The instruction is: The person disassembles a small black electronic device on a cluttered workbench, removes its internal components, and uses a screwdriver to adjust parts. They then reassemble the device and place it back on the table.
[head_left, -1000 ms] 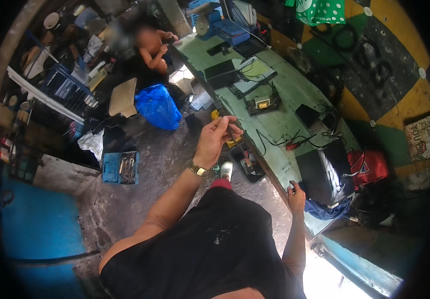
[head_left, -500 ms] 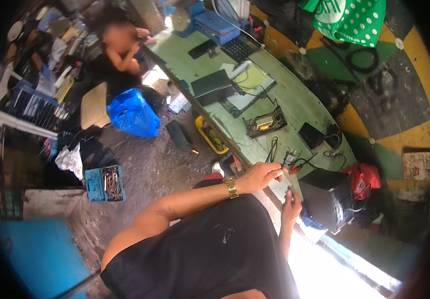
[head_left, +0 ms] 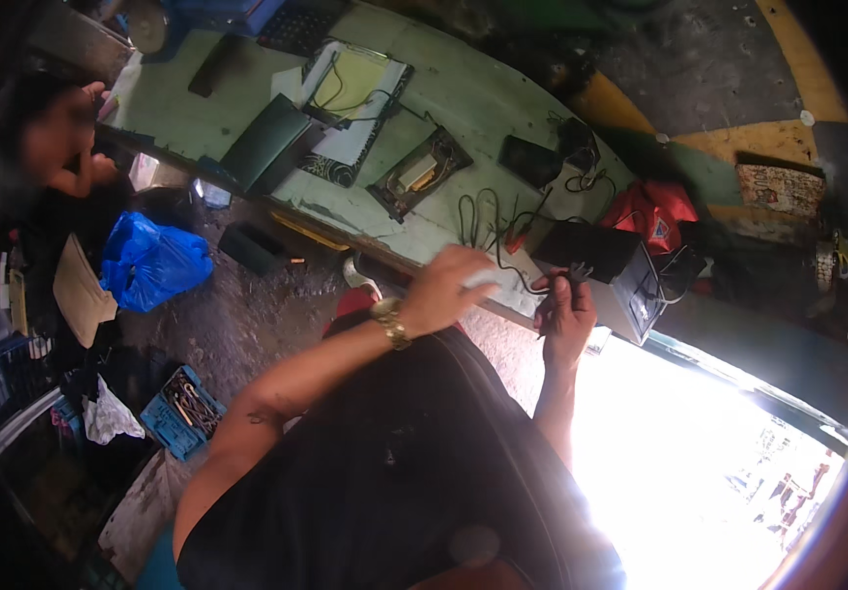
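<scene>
My right hand [head_left: 565, 317] is closed with the thumb pressed on a power plug [head_left: 579, 271], prongs upward, at the table's near edge. A dark cord [head_left: 514, 267] runs from near this hand onto the table. My left hand [head_left: 448, 290], with a gold watch on its wrist, hovers apart from it to the left. Its fingers are smeared by motion, and a pale blur shows by the fingertips; I cannot tell if anything is held. Just past the right hand stands a black box-shaped device [head_left: 589, 248]. An opened device [head_left: 418, 174] with exposed inner parts lies farther back.
On the green table [head_left: 424, 59] lie a dark box [head_left: 268, 143], a clipboard with papers [head_left: 355, 103], a black case [head_left: 530, 162] and a red bag [head_left: 652, 211]. A person [head_left: 65, 147] sits at the far left. A blue bag [head_left: 148, 261] and blue toolbox [head_left: 184, 413] are on the floor.
The left hand has drawn away to the left from the plug it was at. The plug is now in the right hand. The whole view has turned and shifted.
</scene>
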Motion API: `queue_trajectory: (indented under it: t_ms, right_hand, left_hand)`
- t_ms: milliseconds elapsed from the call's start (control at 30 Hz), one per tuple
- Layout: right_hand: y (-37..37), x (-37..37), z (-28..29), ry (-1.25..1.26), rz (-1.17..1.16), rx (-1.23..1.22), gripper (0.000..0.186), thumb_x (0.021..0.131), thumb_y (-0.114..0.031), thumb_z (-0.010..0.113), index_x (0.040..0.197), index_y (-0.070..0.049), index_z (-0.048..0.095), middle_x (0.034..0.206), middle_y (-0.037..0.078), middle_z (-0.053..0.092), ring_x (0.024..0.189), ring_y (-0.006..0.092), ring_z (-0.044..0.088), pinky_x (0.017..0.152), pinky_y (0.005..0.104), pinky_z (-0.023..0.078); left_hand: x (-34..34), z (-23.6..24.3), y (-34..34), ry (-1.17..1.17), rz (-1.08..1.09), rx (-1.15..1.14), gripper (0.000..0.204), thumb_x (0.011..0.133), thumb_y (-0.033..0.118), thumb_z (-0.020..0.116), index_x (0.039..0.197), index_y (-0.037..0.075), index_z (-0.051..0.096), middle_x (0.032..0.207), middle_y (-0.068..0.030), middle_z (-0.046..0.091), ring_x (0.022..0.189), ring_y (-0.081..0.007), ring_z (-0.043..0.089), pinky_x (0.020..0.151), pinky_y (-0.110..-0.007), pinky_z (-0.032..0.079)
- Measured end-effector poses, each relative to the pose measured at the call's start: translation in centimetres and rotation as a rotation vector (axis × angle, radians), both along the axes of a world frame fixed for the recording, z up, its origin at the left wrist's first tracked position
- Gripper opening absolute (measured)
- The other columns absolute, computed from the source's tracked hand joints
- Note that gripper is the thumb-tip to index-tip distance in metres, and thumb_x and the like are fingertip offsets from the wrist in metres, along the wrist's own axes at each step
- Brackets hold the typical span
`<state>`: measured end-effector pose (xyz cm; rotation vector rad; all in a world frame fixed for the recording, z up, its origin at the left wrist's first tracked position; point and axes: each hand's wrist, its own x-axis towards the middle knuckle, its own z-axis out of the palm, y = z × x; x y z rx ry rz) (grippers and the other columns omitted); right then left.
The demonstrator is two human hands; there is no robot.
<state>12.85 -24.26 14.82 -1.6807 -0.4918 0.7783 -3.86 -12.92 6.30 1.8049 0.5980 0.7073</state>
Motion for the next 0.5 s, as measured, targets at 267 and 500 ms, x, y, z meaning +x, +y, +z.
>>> queue_trajectory:
  t_ms: [267,500]
  right_hand:
    - [-0.1,1.6,-1.6,-0.062,0.017,-0.217,0.025,0.101,-0.023,0.070,0.116,-0.003,0.069,0.085,0.004,0.071,0.053,0.0047,0.051,0.048,0.0225,0.039]
    - [1.1,-1.3,-2.1,-0.410,0.338,-0.248,0.031,0.094,-0.021,0.077,0.116,0.000,0.070,0.085,0.010,0.073,0.067,0.0115,0.060,0.063,0.0289,0.049]
  left_hand:
    - [-6.6,-13.2,7.1,0.287,0.525,0.349,0.116,0.067,0.050,0.093,0.150,-0.008,0.035,0.145,-0.0332,0.044,0.133,-0.0498,0.044,0.113,-0.055,0.035]
    - [-3.6,-17.1,8.6,0.224,0.506,0.155,0.102,0.066,0.036,0.096,0.142,-0.005,0.041,0.133,-0.0249,0.052,0.128,-0.0404,0.053,0.109,-0.050,0.044]
